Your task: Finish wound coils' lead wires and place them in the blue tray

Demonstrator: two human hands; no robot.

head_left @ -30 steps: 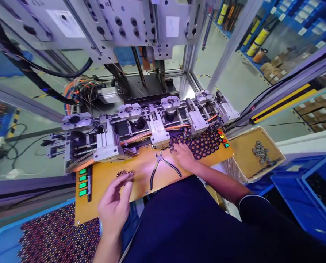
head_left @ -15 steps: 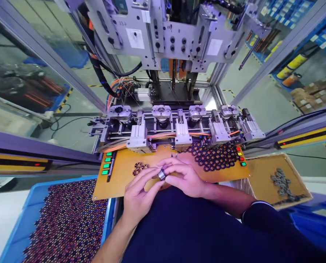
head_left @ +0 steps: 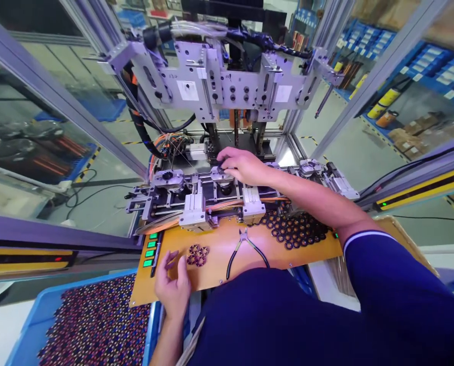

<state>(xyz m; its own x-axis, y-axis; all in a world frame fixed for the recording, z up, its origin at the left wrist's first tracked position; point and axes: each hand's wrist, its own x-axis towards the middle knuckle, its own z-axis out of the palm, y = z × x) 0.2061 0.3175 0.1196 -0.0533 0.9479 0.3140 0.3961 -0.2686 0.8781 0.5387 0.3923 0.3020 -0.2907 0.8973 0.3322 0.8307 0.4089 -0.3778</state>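
Observation:
My right hand [head_left: 241,165] reaches forward over the machine and its fingers are closed on a small dark ring part at the second round fixture [head_left: 221,176] in the row of holders. My left hand [head_left: 172,287] rests on the orange board [head_left: 219,254] near its front left, fingers loosely curled, just beside a small cluster of wound rings [head_left: 197,254]. It holds nothing that I can see. Black-handled cutters [head_left: 245,247] lie in the middle of the board. A larger pile of dark rings [head_left: 295,229] lies at the board's right.
A blue crate [head_left: 89,325] full of wound rings stands at the lower left. Green buttons [head_left: 149,249] line the board's left edge. The machine head [head_left: 230,81] hangs above the fixtures, with glass guard panels on both sides. A cardboard tray edge [head_left: 402,229] shows at right.
Both hands were together over the board holding a small metal ring. My right hand has since moved up to the second fixture, and my left has dropped back to the board's front left.

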